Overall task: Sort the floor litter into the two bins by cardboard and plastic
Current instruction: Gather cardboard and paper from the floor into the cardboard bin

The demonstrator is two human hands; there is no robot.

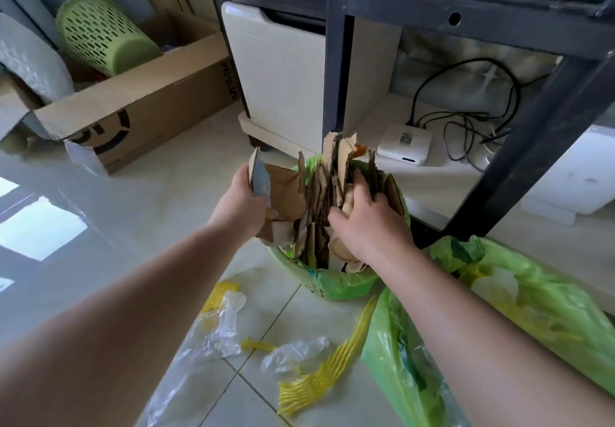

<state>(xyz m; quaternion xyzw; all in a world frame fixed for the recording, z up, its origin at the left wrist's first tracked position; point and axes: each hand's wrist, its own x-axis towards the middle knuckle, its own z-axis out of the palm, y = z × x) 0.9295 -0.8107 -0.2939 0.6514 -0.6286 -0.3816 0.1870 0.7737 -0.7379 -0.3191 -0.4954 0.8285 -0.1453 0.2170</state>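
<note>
over the green basket bin, lined with a green bag: both my hands on a bundle of torn cardboard pieces standing upright in it, tops well above the rim. left hand: closed around the bundle's left edge, thumb on a grey-faced piece. right hand: fingers spread and curled over the right side of the bundle, pressing against it; whether it truly grips i cannot tell. on the tiled floor nearer me: clear plastic film, a second crumpled clear piece, yellow foam netting, another yellow scrap. at my right: large loose green plastic bag, beside the bin. far left: open cardboard box holding a second green basket on its side. behind the bin: white cabinet, dark metal frame, white router with black cables.
</note>
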